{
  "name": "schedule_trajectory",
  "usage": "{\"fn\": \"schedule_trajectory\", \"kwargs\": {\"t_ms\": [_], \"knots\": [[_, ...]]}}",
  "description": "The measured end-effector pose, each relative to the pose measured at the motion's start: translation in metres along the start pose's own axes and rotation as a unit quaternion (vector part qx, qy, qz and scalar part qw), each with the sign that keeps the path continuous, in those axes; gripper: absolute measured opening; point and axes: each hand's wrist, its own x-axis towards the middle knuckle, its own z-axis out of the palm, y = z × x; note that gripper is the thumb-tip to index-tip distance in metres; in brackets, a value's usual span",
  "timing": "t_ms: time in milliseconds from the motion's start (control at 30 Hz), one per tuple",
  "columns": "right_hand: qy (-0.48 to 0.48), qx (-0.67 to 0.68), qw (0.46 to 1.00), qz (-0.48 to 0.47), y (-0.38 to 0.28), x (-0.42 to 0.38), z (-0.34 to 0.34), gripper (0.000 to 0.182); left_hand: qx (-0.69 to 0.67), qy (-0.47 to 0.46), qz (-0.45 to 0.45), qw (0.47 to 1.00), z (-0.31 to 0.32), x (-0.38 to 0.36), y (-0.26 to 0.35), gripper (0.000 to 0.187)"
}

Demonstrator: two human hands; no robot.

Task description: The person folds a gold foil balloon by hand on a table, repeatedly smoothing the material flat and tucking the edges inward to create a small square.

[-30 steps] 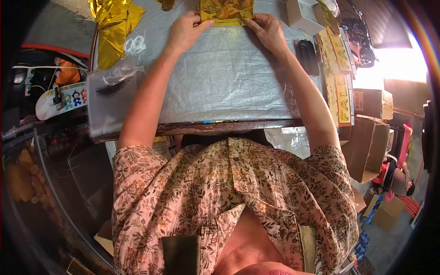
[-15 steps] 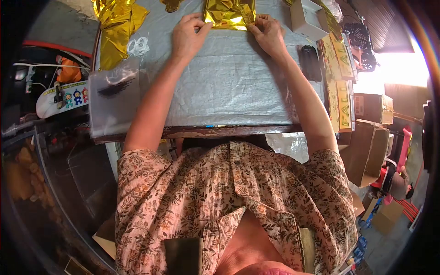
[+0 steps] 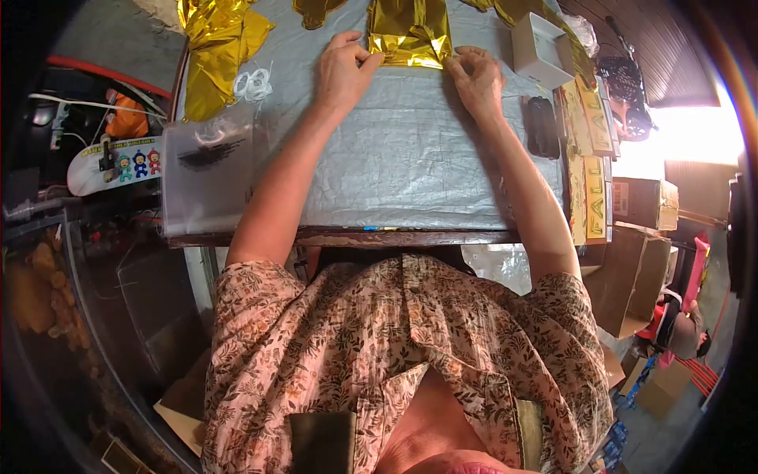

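I saw my left hand point(image 3: 341, 73) and right hand point(image 3: 478, 77) pinching the near corners of the folded gold foil sheet point(image 3: 410, 33), which lay at the far edge of the grey-covered table point(image 3: 395, 158).

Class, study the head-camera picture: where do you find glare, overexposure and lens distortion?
Head view: the gold foil between the left hand and right hand throws bright glare; the opening at right is blown out white; fisheye bending curves the table edge, with dark vignetting in the corners.
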Motion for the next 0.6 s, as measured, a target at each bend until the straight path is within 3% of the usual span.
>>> {"fn": "schedule_trajectory", "kwargs": {"t_ms": [367,600], "knots": [[0.035,-0.084,0.995,-0.032,-0.023,-0.009,-0.003,0.023,0.033,0.030,0.004,0.999,0.002,-0.003,0.008,0.026],[0.049,-0.103,0.992,-0.053,-0.026,-0.010,-0.001,0.021,0.027,-0.004,-0.018,0.999,-0.006,0.002,0.006,0.031]]}}
